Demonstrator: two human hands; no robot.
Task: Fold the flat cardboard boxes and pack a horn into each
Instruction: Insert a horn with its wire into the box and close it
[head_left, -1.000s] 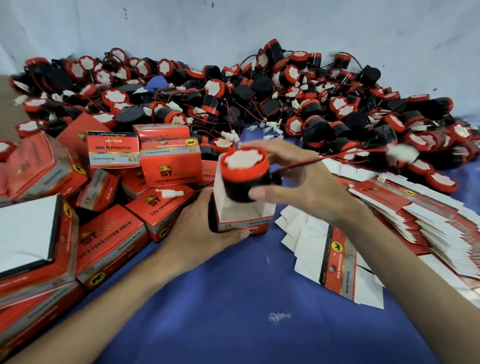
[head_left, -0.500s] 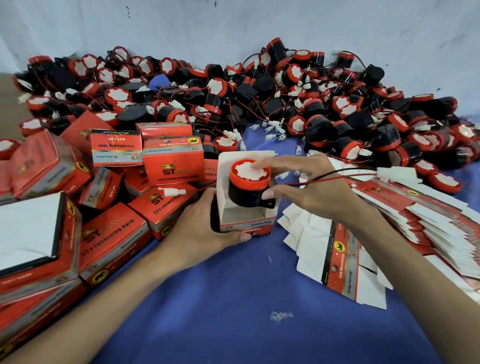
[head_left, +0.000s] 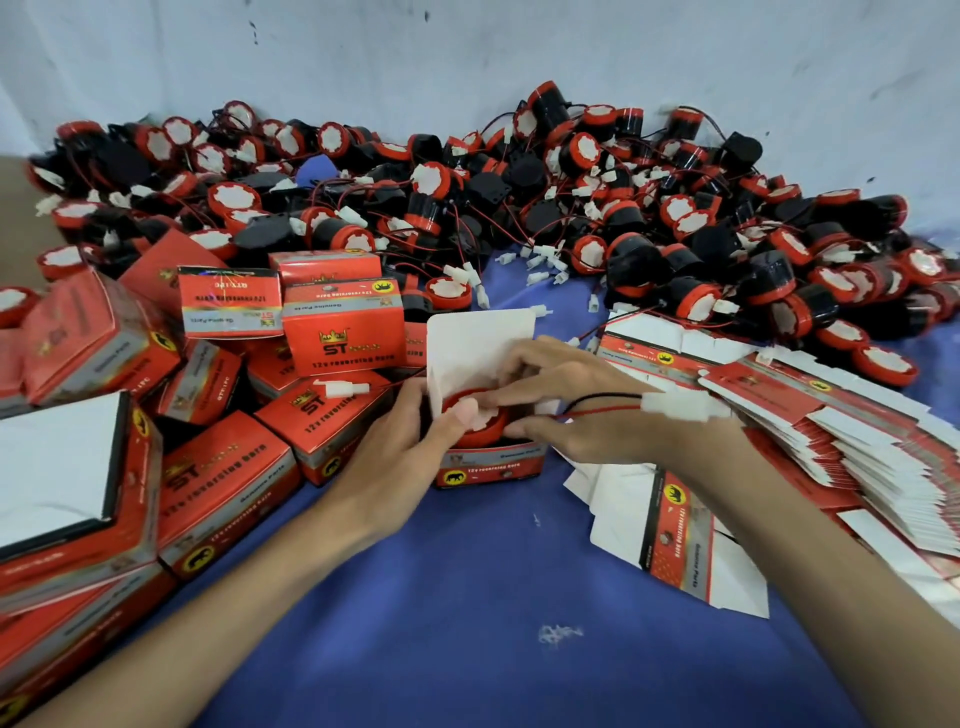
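**Horn low in the open box, both hands on it**

The open box stands on the blue cloth at the middle of the view, its white lid flap upright at the back. The horn sits inside with only its red rim and white top showing above the box's front edge.

The left hand wraps round the left side of the box, and its thumb lies across the horn's top. The right hand comes in from the right and holds the horn, fingers curled over the top and thumb against the near rim. A red and black wire runs from the horn over the back of that hand to a white connector.

Folded boxes are heaped to the left, and flat boxes fan out to the right. A big pile of loose horns lies along the wall behind.
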